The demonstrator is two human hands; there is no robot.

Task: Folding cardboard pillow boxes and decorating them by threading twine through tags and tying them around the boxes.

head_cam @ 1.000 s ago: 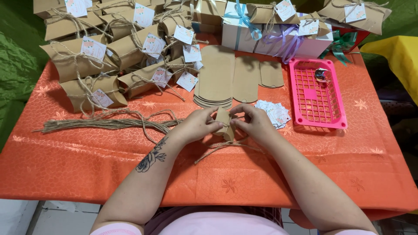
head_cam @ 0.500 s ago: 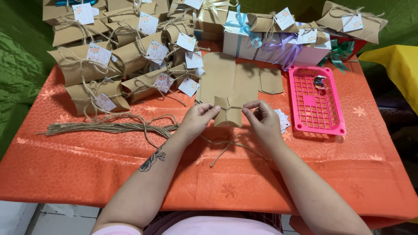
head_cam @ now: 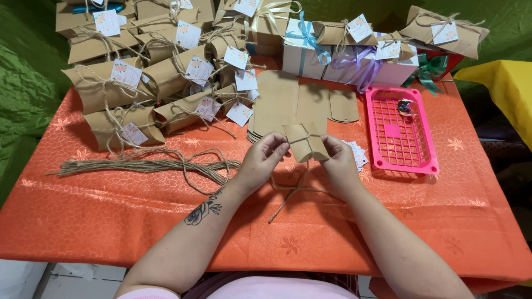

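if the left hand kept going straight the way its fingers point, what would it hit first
The left hand points up and right, already at the small kraft pillow box it holds, so that box comes first. Beyond it probably lies the stack of flat kraft blanks, though depth is unclear.

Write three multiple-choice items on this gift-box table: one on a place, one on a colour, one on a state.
1. Where does the loose twine bundle lie?
A. in the tray
B. on the cloth, left of the left hand
C. on the white boxes

2. What colour is the plastic tray?
A. pink
B. blue
C. black

3. How is the small kraft box held?
A. lying flat on the table
B. in one hand only
C. lifted between both hands, twine around it

Answers: 1 B, it stretches over the orange tablecloth beside that hand. 2 A, its grid is bright pink. 3 C, the right hand grips the other side.
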